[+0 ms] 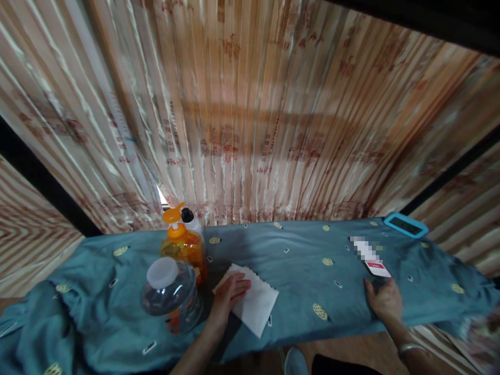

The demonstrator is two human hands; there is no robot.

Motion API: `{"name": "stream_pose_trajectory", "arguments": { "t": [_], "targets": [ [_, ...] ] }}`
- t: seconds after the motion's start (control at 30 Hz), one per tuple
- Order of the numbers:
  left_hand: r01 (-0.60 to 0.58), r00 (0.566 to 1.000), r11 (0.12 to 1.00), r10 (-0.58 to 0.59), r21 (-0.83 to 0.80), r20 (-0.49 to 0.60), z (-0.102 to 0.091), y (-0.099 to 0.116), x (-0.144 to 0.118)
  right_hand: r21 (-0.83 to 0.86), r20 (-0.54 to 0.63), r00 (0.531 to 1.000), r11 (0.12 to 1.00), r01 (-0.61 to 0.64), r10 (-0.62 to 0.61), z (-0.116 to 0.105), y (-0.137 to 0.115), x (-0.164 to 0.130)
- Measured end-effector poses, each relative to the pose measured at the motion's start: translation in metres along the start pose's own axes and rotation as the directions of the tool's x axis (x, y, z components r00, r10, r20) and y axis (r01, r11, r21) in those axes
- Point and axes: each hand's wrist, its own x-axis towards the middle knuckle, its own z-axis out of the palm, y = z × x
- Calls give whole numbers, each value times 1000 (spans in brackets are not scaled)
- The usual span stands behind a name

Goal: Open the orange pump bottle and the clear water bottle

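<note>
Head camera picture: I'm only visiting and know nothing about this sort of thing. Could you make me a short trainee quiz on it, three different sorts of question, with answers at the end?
1. Which of the person's hands lies on the white cloth?
2. True or false: the clear jar with the white lid stands nearer to the camera than the orange pump bottle.
3. Which of these is closest to the right hand?
A) the white cloth
B) the phone
C) the clear jar

Key:
1. The left hand.
2. True.
3. B.
</note>
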Motion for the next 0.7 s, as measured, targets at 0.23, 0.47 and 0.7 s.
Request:
{"name": "stream_pose_trajectory", "arguments": {
  "t": [0.23, 0.47, 0.7],
  "targets": [
    [-70, 998, 991, 71, 117, -1, 6, -10, -12, -127, -3, 989, 981, 148, -150, 12, -8, -46],
    [-156, 988, 973, 153, 171, 34, 8, -10, -41, -207, 84, 937, 914, 349, -339, 1, -31, -79],
    [-308, 951, 899, 301, 312, 71, -14, 18, -98, -163, 161, 894, 882, 442, -418, -22, -56, -101]
  ]
}}
